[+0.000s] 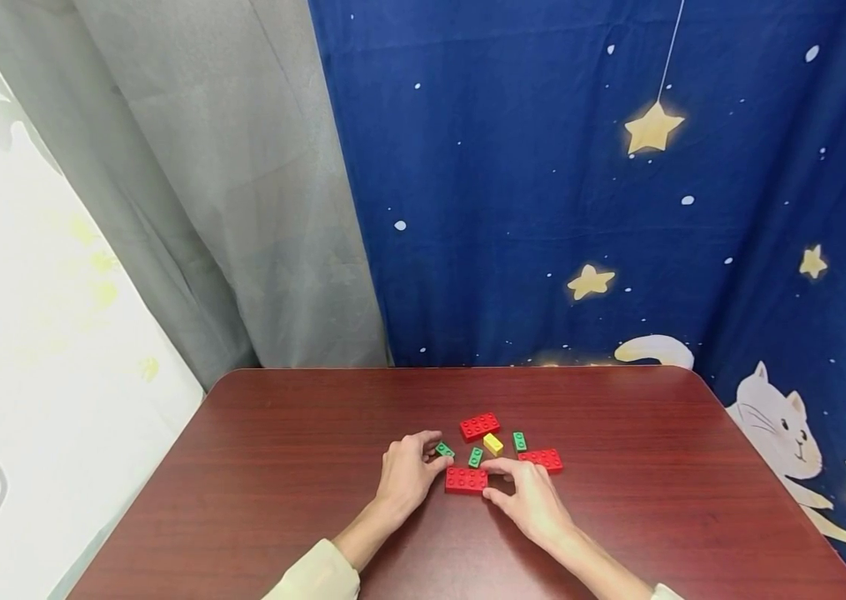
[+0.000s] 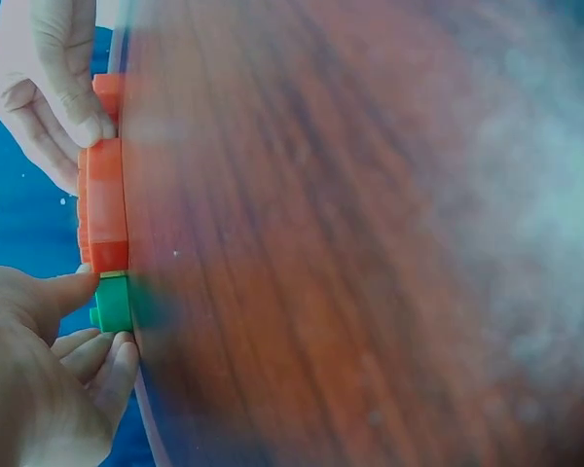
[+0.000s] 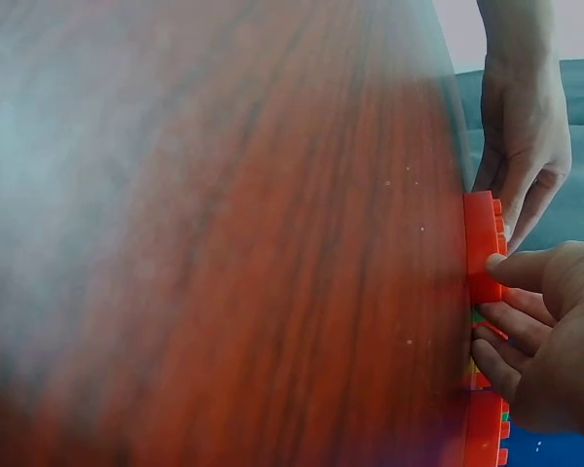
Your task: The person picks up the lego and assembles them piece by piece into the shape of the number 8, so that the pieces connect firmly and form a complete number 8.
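A red eight-stud toy brick (image 1: 466, 480) lies flat nearest the table's front edge. My right hand (image 1: 535, 502) pinches its right end, thumb at the front corner and index finger at the back one. At its upper left sits a small green two-stud brick (image 1: 444, 450). My left hand (image 1: 405, 475) has this green brick between thumb and fingers; in the left wrist view the green brick (image 2: 114, 304) shows right beside the red brick (image 2: 107, 209). Another green brick (image 1: 475, 457) stands just behind the red one, between the hands.
Behind the hands lie a yellow brick (image 1: 493, 444), a red brick (image 1: 479, 427) and a third green brick (image 1: 519, 442). One more red brick (image 1: 541, 460) is partly behind my right hand. The brown table (image 1: 280, 467) ends at curtains (image 1: 483, 208).
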A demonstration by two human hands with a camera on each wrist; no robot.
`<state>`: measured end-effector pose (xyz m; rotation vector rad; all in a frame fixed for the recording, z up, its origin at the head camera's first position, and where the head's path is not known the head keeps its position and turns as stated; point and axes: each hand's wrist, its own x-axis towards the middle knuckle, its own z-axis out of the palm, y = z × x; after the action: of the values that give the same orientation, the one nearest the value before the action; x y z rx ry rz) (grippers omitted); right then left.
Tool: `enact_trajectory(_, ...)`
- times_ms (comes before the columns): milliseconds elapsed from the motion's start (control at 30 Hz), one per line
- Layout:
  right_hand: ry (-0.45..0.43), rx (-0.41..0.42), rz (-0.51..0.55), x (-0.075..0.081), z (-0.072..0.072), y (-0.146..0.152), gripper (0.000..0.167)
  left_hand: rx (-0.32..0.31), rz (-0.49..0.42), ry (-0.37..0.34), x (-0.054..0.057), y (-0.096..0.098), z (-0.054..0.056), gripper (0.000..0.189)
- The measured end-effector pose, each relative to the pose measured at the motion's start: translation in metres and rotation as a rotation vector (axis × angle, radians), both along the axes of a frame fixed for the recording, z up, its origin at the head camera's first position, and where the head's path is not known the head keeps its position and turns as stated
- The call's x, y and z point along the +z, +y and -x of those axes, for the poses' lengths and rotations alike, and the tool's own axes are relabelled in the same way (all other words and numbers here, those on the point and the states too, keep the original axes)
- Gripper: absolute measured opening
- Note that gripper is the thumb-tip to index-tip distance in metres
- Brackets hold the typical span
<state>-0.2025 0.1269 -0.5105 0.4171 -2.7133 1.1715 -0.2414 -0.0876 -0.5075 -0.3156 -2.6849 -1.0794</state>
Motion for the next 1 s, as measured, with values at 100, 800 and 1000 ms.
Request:
enact_trajectory(100,0.0,0.005,0.01,0.0,0.0,0.0,0.032,0.001,-0.001,0.0,0.0,0.0,0.0,0.04)
enact_trajectory(800,-0.067,0.087,0.226,-0.008,0.006,0.003,0.039,0.01,0.005,-0.001,-0.003,0.0,0.001,0.039)
enact_trajectory(1000,-0.102,0.096,0.311,-0.01,0.009,0.005,0.04,0.012,0.008,0.01,-0.004,0.0,0.001,0.037)
